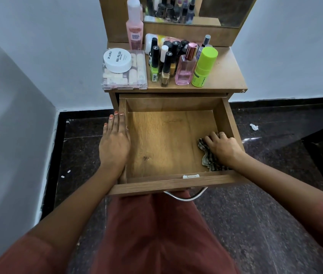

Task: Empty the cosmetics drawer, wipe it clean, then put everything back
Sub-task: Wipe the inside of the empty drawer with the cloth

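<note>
The striped cloth (208, 157) lies bunched in the near right corner of the open drawer (164, 139), against its right wall. The right hand (223, 147) sits on top of it with fingers bent over the folds, gripping it and pressing it to the wood. It looks soft, light and limp, so it probably needs a gathered handful and downward pressure to drag flat rather than a pinch at one edge. The drawer floor is bare, smooth wood-grain board, which should let the cloth slide easily, though the corners and the foot of the walls will likely call for fingertips pushed in. The left hand (115, 143) lies flat along the left rim, fingers straight and holding nothing, apparently steadying the drawer. A small metal lock plate (191, 176) on the inner front wall could snag the fabric, and a chrome handle (186, 195) hangs below the front. On the dressing table top (228, 76) the cosmetics crowd together: a clear plastic box (125, 84) with a white jar (117, 60) on it, upright nail polish bottles (166, 70), a pink perfume bottle (186, 70), a lime green bottle (204, 68) and a tall pink bottle (134, 26). The glass ones look fragile and tippy and stand near the front edge, above the drawer. A crumpled scrap (254, 126) lies on the dark floor to the right.
</note>
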Demonstrator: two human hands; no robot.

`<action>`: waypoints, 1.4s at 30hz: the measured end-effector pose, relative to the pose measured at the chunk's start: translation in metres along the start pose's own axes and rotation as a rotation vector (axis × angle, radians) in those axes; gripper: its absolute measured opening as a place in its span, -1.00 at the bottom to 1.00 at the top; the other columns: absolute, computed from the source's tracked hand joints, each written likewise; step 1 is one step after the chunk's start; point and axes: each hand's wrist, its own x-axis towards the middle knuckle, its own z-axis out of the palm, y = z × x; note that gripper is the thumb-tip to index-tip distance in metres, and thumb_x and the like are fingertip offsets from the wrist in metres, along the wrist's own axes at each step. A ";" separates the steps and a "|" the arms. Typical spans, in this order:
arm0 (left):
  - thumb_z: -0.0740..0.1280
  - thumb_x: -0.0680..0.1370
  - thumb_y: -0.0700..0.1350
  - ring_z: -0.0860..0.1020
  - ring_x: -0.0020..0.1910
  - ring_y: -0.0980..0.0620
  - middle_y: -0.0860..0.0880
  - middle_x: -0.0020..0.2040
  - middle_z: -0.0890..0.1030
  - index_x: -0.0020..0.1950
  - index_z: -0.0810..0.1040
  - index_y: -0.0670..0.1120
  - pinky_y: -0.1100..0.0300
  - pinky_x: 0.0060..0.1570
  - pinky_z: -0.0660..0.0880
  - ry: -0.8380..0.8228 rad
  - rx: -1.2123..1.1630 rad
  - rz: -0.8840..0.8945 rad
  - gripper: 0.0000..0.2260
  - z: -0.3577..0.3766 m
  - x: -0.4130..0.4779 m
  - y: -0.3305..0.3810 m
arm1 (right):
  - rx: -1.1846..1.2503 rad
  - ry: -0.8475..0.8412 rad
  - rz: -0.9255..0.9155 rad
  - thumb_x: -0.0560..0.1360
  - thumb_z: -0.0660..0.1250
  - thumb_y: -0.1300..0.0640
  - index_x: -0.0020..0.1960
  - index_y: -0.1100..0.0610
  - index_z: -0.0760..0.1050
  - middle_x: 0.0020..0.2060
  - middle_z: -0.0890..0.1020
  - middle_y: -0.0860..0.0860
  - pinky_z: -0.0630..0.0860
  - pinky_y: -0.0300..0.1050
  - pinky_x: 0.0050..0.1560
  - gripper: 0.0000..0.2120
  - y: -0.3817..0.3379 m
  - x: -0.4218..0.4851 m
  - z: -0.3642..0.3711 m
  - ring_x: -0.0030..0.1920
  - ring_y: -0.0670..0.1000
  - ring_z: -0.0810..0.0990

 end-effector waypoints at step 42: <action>0.01 0.63 -0.21 0.10 0.49 -0.14 -0.23 0.48 0.15 0.46 0.12 -0.25 0.03 0.47 0.02 0.023 0.005 -0.014 -0.60 0.006 0.003 0.000 | 0.332 0.012 -0.424 0.48 0.25 0.23 0.44 0.12 0.13 0.42 0.18 0.12 0.44 -0.03 0.20 -0.43 -0.028 0.004 -0.021 0.36 0.14 0.26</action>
